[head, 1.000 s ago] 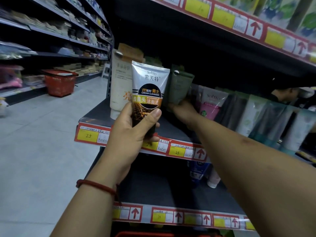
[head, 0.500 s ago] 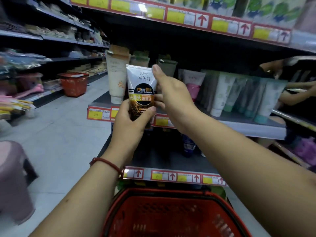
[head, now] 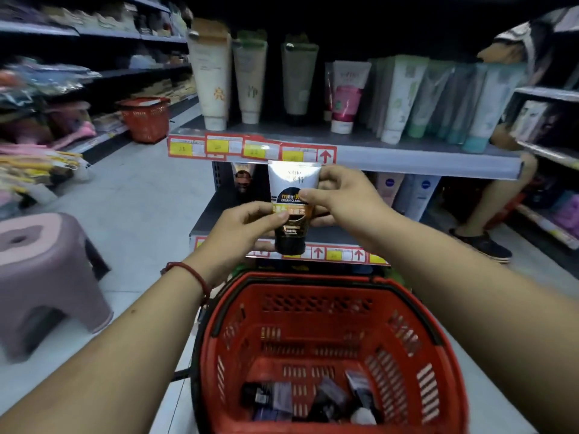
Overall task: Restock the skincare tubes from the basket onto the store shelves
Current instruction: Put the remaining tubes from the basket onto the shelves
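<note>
Since half second ago: tube [head: 293,211] lowered from upper shelf [head: 407,156] level to front of lower shelf [head: 214,214]; right hand [head: 343,198] now clasped on it. Grip now: left hand [head: 250,225] pinches tube's left edge, right hand holds right side, thumb across label. Tube upright, cap down, above far rim of red basket [head: 313,278]. In basket, near end: dark tubes [head: 272,399] lying flat. Upper shelf carries upright tube row. Left: purple stool [head: 40,261]; far left: second red basket [head: 145,119].
</note>
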Tool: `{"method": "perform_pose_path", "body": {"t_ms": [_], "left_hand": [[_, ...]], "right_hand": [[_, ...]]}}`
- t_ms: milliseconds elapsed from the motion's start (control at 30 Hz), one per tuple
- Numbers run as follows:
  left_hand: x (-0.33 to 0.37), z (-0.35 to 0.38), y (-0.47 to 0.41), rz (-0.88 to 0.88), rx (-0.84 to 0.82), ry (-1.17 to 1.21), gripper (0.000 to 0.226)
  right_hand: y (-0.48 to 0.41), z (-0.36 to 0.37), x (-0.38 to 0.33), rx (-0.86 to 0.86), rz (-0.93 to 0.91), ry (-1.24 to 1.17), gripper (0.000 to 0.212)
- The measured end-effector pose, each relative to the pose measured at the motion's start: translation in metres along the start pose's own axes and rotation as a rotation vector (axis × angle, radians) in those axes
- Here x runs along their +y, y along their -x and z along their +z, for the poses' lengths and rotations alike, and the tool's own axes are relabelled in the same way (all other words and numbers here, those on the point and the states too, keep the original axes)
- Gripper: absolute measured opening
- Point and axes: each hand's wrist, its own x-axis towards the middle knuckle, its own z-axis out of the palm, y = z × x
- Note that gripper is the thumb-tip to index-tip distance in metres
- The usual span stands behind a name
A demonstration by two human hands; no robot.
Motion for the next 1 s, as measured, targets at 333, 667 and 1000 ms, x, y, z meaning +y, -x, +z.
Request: {"method": "perform_pose_path", "body": {"t_ms": [333,667,1000], "left_hand": [[-0.067,-0.025,-0.039,-0.125,0.074,-0.025,0.027],[-0.104,-0.017,-0.16,-0.014,0.212,-0.183,0.029],[-0.156,0.009,-0.297,-0.012,0.259,-0.366,0.02]], "right_hand": [[-0.044,0.044,0.08,-0.034,0.142,0.035,0.04],[-0.166,0.04,0.131,0.184,0.071,0.057,0.023],[-0.244,0.008,0.178,0.448,0.048,0.4,0.038]]}}
